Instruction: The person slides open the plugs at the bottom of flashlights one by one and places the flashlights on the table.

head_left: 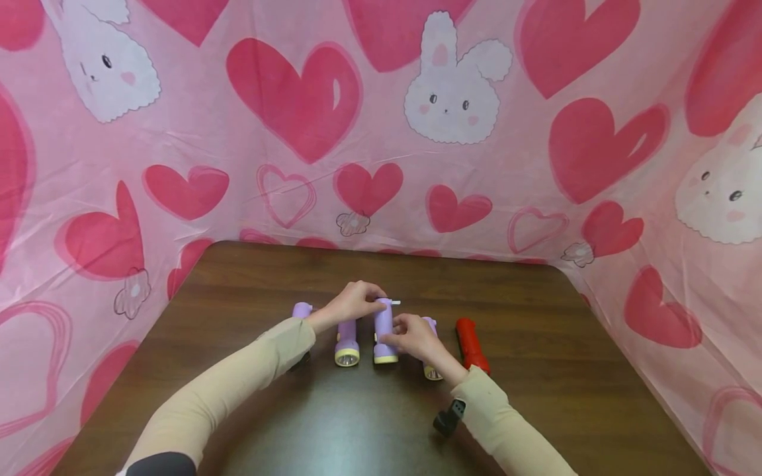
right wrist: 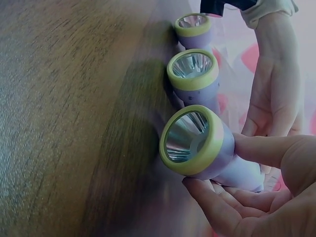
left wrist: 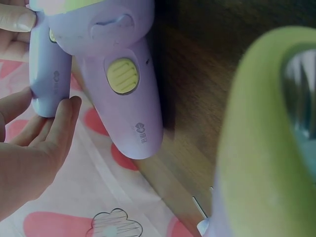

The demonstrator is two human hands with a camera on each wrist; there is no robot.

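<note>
Pinching a smooth lilac flashlight [head_left: 383, 322] at both ends, I have the fingers of the left hand [head_left: 355, 303] on its rounded tail and those of the right hand [head_left: 418, 337] on its flared head, yellow-rimmed and mirrored inside. It is between two matching lilac flashlights [head_left: 347, 345] at the wood-grained tabletop [head_left: 333, 423]; a red flashlight [head_left: 471, 340] lies farther right.

Hands [right wrist: 291, 197] hold the nearest yellow-rimmed flashlight [right wrist: 200, 143] of 3.
</note>
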